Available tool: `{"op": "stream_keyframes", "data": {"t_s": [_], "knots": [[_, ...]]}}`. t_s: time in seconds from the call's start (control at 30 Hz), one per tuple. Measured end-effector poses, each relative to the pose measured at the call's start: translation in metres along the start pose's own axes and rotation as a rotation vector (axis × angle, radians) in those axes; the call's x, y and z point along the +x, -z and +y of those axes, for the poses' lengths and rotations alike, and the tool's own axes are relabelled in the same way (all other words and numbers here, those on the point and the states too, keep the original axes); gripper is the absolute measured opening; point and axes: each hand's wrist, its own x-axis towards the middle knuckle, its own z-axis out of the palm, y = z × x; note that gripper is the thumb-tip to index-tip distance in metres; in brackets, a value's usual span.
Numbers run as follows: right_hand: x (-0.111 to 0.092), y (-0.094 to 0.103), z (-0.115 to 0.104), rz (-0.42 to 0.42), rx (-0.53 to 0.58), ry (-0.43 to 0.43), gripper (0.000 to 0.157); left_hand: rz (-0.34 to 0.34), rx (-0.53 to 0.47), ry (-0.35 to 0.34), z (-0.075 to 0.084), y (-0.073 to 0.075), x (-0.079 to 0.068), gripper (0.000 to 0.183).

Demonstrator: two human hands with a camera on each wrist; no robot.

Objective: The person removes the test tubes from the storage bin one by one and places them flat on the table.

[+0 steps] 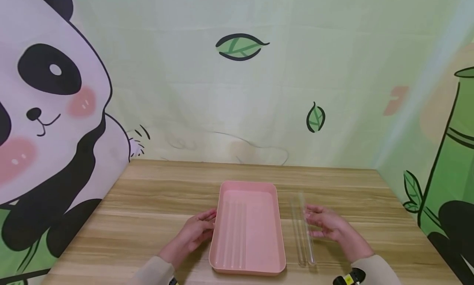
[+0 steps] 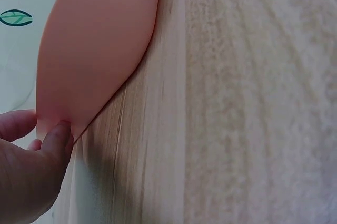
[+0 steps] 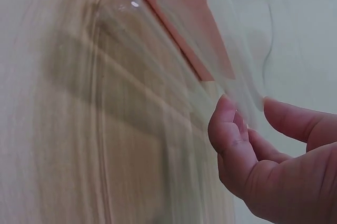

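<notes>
My left hand (image 1: 194, 231) rests against the left side of a pink tray (image 1: 264, 235). In the left wrist view, its fingertips touch the tray's outer wall (image 2: 100, 39), with the thumb by the rim. Several clear tubes (image 1: 231, 235) lie side by side lengthwise in the left half of the tray. To the tray's right, my right hand (image 1: 326, 223) pinches a clear round-ended test tube (image 1: 308, 235) between thumb and fingers. Another test tube (image 1: 299, 235) lies on the table just left of it; its rounded end (image 3: 118, 2) shows in the right wrist view.
The wood-grain table (image 1: 163, 190) carries the tray near its front edge. Behind stands a pale green cloth backdrop (image 1: 177, 71) printed with leaves and a panda. Both wrists wear a dark strapped device (image 1: 349, 276).
</notes>
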Motion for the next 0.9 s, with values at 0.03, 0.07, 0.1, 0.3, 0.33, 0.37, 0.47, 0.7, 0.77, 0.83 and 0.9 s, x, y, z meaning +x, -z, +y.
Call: {"op": "stream_keyframes", "data": {"t_s": [0.03,0.07,0.1,0.3,0.33,0.37,0.47,0.7,0.77,0.83,0.9], "knots": [[0.001,-0.001,0.0,0.005,-0.002,-0.001,0.065,0.003,-0.002,0.002,0.0,0.0,0.0,0.06],[0.001,-0.001,0.001,0.008,-0.009,-0.002,0.065,0.003,-0.002,0.001,0.0,0.0,0.001,0.06],[0.002,-0.002,0.001,0.012,-0.015,-0.003,0.065,0.004,-0.001,0.001,0.0,0.0,0.001,0.06],[0.006,-0.004,0.003,0.037,-0.052,-0.012,0.062,0.013,0.001,0.01,0.001,0.0,0.001,0.059],[0.006,-0.004,0.003,0.041,-0.056,-0.014,0.061,0.014,-0.001,0.012,0.001,0.0,0.001,0.059],[0.006,-0.004,0.003,0.044,-0.06,-0.016,0.061,0.016,-0.002,0.013,0.001,0.001,0.001,0.059],[0.007,-0.005,0.003,0.049,-0.077,-0.017,0.062,0.022,-0.008,0.015,0.001,0.0,0.001,0.058],[0.011,-0.006,0.004,0.07,-0.102,-0.03,0.062,0.024,-0.002,0.012,0.002,-0.001,0.0,0.058],[0.011,-0.007,0.004,0.08,-0.105,-0.034,0.062,0.024,0.001,0.011,0.002,-0.001,0.0,0.058],[0.012,-0.007,0.004,0.087,-0.106,-0.037,0.062,0.025,0.0,0.011,0.002,-0.001,0.0,0.058],[0.013,-0.008,0.004,0.095,-0.108,-0.041,0.062,0.027,-0.002,0.013,0.001,-0.001,0.0,0.058]]}}
